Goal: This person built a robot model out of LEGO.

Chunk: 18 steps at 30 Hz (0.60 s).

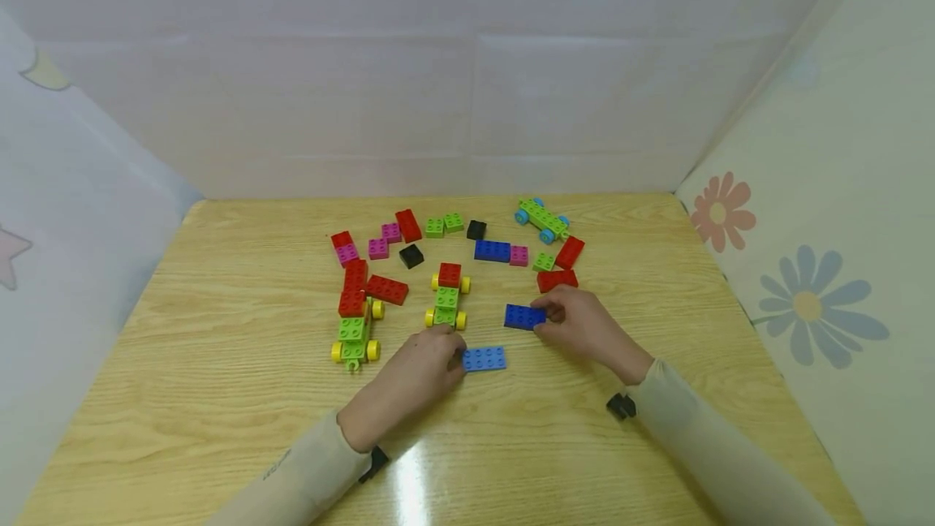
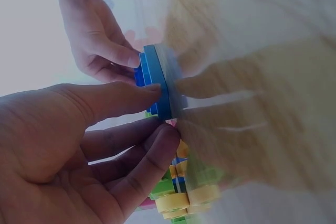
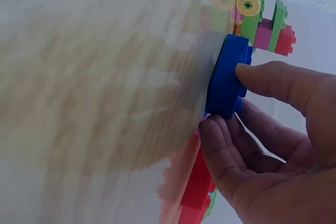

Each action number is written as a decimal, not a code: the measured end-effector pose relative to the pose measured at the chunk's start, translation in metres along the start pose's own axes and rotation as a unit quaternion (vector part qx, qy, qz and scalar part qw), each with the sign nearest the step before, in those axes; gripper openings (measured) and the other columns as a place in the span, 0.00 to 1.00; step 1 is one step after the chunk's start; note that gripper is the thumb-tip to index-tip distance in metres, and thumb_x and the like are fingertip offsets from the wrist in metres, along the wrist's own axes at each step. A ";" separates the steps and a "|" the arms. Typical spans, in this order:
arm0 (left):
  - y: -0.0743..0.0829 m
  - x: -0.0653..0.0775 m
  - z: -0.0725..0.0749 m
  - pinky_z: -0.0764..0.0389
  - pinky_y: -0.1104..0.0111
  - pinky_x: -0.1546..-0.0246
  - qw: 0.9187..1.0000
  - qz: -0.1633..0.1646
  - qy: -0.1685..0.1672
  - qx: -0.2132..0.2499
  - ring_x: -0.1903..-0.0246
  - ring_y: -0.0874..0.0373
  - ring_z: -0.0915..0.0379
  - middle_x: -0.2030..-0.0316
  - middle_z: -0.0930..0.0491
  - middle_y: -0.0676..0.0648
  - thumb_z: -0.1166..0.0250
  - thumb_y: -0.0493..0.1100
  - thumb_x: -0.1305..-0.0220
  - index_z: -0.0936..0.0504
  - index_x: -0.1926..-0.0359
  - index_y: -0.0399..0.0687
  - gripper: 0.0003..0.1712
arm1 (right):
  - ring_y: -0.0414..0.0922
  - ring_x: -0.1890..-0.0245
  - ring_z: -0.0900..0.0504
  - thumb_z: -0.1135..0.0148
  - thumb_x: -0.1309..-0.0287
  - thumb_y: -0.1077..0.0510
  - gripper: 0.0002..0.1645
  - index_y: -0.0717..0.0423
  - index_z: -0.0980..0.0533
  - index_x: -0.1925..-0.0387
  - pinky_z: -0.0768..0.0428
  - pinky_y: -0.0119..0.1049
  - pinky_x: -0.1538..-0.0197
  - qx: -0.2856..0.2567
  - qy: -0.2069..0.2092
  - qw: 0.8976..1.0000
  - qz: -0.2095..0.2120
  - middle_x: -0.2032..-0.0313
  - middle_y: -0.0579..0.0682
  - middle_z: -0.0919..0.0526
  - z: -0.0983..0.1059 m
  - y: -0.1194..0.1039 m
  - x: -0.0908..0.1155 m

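My left hand [image 1: 420, 368] pinches the left end of a light blue building brick [image 1: 485, 359], which lies flat with its studs up. In the left wrist view the thumb presses the near side of this light blue brick [image 2: 159, 80]. Farther right and slightly back, my right hand [image 1: 584, 323] holds a dark blue brick [image 1: 522, 316] by its right end. The right wrist view has the thumb on the side of that dark blue brick [image 3: 229, 77], fingertips at its end. Just beyond the left hand stands a wheeled green car [image 1: 447, 299] topped with a red brick.
A longer green vehicle [image 1: 354, 331] with yellow wheels and red bricks stands at left. Green wheeled base [image 1: 543, 219] with blue wheels sits at the back right. Loose bricks form an arc behind, among them a blue brick [image 1: 493, 251] and a red brick [image 1: 557, 280].
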State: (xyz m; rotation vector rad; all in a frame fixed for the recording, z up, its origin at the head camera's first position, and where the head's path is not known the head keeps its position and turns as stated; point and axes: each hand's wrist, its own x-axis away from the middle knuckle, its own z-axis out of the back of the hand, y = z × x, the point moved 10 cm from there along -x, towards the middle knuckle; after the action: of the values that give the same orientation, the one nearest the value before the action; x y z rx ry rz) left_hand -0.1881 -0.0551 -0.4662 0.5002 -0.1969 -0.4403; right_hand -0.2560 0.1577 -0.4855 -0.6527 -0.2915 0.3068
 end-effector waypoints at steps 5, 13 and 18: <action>0.000 0.001 0.000 0.09 0.54 0.47 1.000 0.000 -0.001 -0.006 0.55 0.52 0.14 0.53 0.11 0.43 0.26 0.36 0.29 0.08 0.51 0.37 0.09 | 0.50 0.46 0.11 0.24 0.28 0.55 0.23 0.57 0.14 0.36 0.11 0.53 0.37 -0.029 0.005 0.999 -0.015 0.43 0.54 0.09 0.010 0.007 -0.004; 0.000 0.001 0.000 0.09 0.53 0.46 1.000 0.004 -0.004 -0.003 0.53 0.49 0.13 0.52 0.11 0.41 0.26 0.35 0.29 0.09 0.52 0.36 0.08 | 0.57 0.42 0.12 0.26 0.26 0.54 0.22 0.56 0.14 0.35 0.13 0.58 0.34 -0.046 0.070 0.995 -0.049 0.41 0.57 0.10 0.052 0.035 -0.012; 0.001 0.001 0.000 0.09 0.52 0.47 1.000 0.002 -0.003 -0.001 0.54 0.50 0.14 0.53 0.11 0.41 0.26 0.34 0.29 0.09 0.52 0.36 0.08 | 0.64 0.34 0.15 0.27 0.25 0.53 0.26 0.57 0.17 0.32 0.15 0.63 0.31 -0.047 0.066 0.995 -0.064 0.35 0.60 0.14 0.063 0.048 -0.017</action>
State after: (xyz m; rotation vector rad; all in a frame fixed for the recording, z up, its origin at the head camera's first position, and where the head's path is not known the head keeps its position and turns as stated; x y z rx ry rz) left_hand -0.1870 -0.0548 -0.4660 0.4967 -0.2024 -0.4373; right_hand -0.3027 0.2217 -0.4707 -0.7408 -0.2210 0.1279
